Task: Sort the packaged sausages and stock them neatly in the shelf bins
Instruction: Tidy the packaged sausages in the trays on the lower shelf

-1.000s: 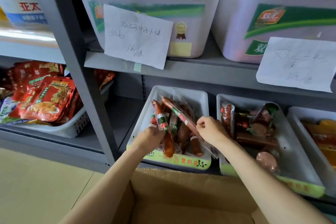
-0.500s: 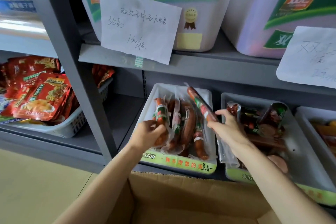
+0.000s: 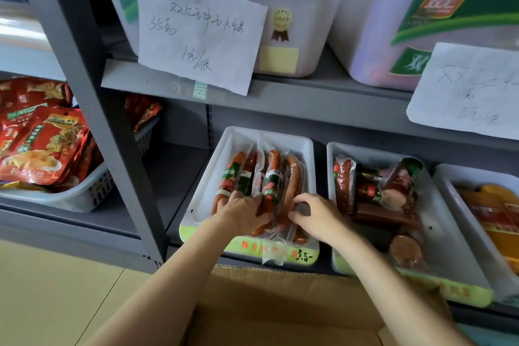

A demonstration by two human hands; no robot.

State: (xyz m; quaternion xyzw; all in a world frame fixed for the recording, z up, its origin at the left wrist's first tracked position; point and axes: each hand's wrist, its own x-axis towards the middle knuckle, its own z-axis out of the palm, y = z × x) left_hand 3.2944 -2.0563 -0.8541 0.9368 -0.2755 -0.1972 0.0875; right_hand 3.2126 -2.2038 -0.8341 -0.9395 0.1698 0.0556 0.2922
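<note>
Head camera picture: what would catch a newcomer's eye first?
Two bare hands, left hand and right hand, rest on the packaged sausages in a white bin on the lower shelf. A handwritten paper sign hangs above it, and red snack packets fill a basket at far left.

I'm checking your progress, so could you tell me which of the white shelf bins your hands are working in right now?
The leftmost white bin, priced 3.5: both hands, left hand and right hand, rest on its long sausages. The neighbouring bin holds stubbier packs, untouched.
</note>
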